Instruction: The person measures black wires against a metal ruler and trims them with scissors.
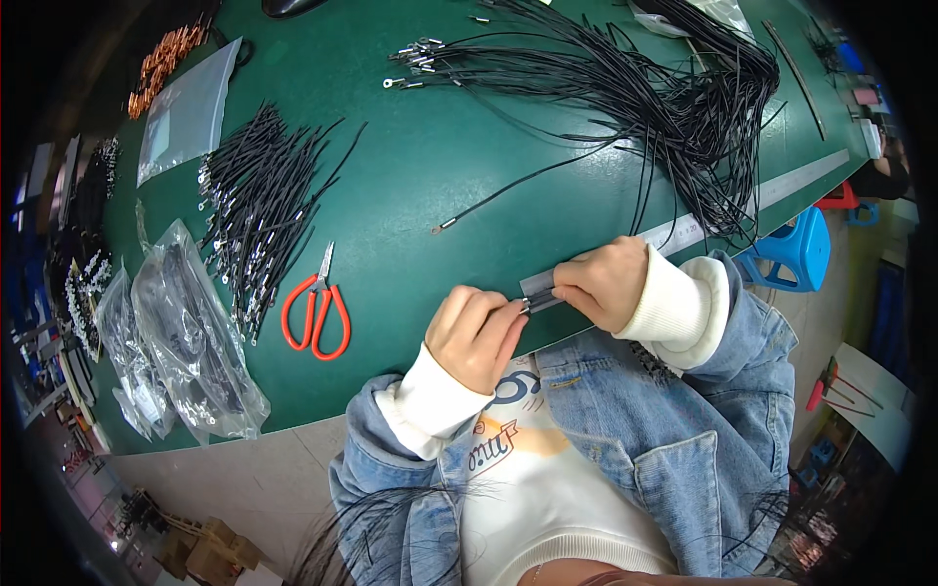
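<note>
Left hand [474, 337]: fingertips pinched together at silver end [526, 306] of black wire [543, 298], strand count unclear. Right hand [604, 283], at left hand's 2 o'clock: thumb and forefinger pinched on the wire too. Wire sits between hands, at near edge of green table [391, 244], beside ruler [684, 232]. From wire: red-handled scissors [336, 317] 9 o'clock, short wires [269, 186] 10, long wire bundle [684, 117] 1

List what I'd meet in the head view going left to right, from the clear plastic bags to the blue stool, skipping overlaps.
Clear plastic bags → red-handled scissors → left hand → held black cable → right hand → blue stool.
</note>
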Demonstrator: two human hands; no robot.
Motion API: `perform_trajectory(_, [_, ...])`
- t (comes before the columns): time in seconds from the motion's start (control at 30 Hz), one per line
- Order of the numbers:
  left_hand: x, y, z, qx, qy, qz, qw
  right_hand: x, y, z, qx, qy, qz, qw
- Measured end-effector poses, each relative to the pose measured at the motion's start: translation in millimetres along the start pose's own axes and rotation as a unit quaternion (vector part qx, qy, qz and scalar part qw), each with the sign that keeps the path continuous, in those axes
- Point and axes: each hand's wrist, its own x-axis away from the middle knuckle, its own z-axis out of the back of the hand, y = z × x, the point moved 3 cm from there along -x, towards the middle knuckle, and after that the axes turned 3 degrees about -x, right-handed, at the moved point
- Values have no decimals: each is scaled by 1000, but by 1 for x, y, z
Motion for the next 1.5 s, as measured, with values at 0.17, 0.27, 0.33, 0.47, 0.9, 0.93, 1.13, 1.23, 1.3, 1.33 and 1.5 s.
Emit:
perform_trajectory(0.17, [3,4,-3,-55,-6,-41,998,3,-2,-4,20,-8,-31,999])
perform_trajectory(0.27, [5,6,-5,-96,-14,-69,993,5,-1,-3,11,23,-9,1000])
perform_trajectory(0.33, [5,7,-5,-114,-18,-71,991,6,0,3,-35,21,-46,998])
perform_trajectory(0.47, [2,8,-5,-114,-26,-68,991,11,5,0,-21,73,1,997])
perform_trajectory(0.9, [6,0,-1,-71,-38,-63,995,9,6,-4,-26,35,-43,998])
perform_trajectory(0.93, [6,0,-1,-76,-36,-63,994,8,5,-4,-10,46,-33,998])
perform_trajectory(1.13, [6,-2,-3,-68,-34,-61,995,6,6,-5,-23,42,-27,998])
perform_trajectory(1.23, [4,-2,-4,-68,-35,-65,995,6,7,-5,-27,38,-26,999])
perform_trajectory(1.3, [3,0,-4,-68,-30,-60,995,4,8,-5,-34,22,-36,999])
perform_trajectory(1.33, [3,1,-4,-68,-25,-56,996,4,8,-5,-40,7,-47,998])
perform_trajectory(1.5, [3,3,-7,-93,-13,-73,993,2,10,-7,-14,13,-41,999])
